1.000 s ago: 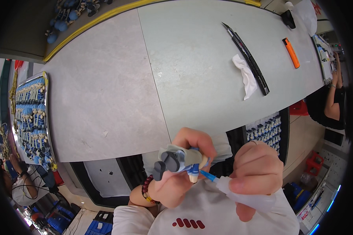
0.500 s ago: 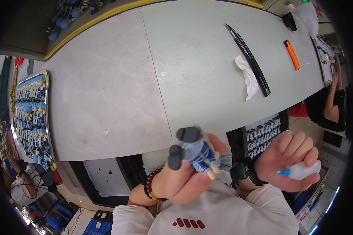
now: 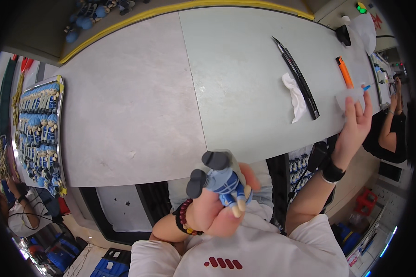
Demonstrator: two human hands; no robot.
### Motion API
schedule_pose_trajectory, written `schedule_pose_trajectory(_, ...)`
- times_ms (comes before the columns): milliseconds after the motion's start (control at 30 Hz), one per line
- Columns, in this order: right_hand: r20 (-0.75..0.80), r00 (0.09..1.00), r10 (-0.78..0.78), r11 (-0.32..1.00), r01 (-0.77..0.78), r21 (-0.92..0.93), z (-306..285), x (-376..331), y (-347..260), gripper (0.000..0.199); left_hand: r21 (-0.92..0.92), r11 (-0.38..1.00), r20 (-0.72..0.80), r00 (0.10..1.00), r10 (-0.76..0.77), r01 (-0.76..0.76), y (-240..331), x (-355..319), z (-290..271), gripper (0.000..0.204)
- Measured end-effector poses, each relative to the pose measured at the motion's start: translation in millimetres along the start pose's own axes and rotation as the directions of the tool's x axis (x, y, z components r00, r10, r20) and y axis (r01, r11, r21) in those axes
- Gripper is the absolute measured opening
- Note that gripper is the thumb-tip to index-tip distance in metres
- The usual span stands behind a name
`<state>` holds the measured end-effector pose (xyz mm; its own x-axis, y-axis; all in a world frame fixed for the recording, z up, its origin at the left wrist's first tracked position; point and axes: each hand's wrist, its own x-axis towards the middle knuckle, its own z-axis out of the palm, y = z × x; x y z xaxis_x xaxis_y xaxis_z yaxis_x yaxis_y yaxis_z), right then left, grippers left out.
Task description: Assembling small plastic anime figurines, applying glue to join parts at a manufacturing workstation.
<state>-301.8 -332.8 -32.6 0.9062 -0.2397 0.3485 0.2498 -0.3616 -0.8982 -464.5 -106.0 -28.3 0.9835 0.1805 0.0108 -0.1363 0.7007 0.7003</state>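
My left hand [image 3: 216,210] is close to my chest and grips a small toy figure [image 3: 222,177] with grey ears, a blue outfit and cream feet. My right hand [image 3: 357,122] is stretched out to the right end of the grey table [image 3: 138,106], fingers spread. Its fingertips touch a small clear plastic piece with a blue tip [image 3: 353,94], which lies beside an orange marker [image 3: 344,72]. Whether the fingers still pinch that piece I cannot tell.
A long black tool [image 3: 296,78] and a crumpled white tissue [image 3: 295,96] lie on the table's right half. A tray of several blue figures [image 3: 39,134] stands at the left edge. Another tray of figures [image 3: 304,166] sits under the table. Another person's arm [image 3: 393,115] is at the far right.
My right hand pulled the clear blue-tipped piece away from the figure and swung out right to the table by the orange marker. My left hand kept the figure and turned it slightly.
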Motion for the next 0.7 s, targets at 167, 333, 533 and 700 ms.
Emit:
schedule_pose_trajectory(167, -0.056, 0.986, -0.155, 0.958, 0.137, -0.250, 10, 1, 0, 0.050, 0.199, 0.979, 0.181, 0.980, -0.078, 0.041, 5, 10, -4, 0.042)
schedule_pose_trajectory(333, -0.089, 0.933, -0.348, 0.937, 0.342, -0.075, 17, -40, -33, 0.044, -0.134, 0.939, 0.219, 0.934, -0.283, 0.316, 18, 5, -1, 0.050)
schedule_pose_trajectory(533, 0.761, 0.645, -0.071, 0.685, -0.523, 0.507, 55, -104, -83, 0.061, 0.084, 0.962, -0.118, 0.961, -0.250, 0.261, 17, 8, 19, 0.066)
schedule_pose_trajectory(700, 0.870, 0.484, -0.094, 0.603, -0.667, 0.436, 56, -111, -85, 0.055, 0.136, 0.986, 0.245, 0.968, 0.061, -0.097, -2, 2, -5, 0.046)
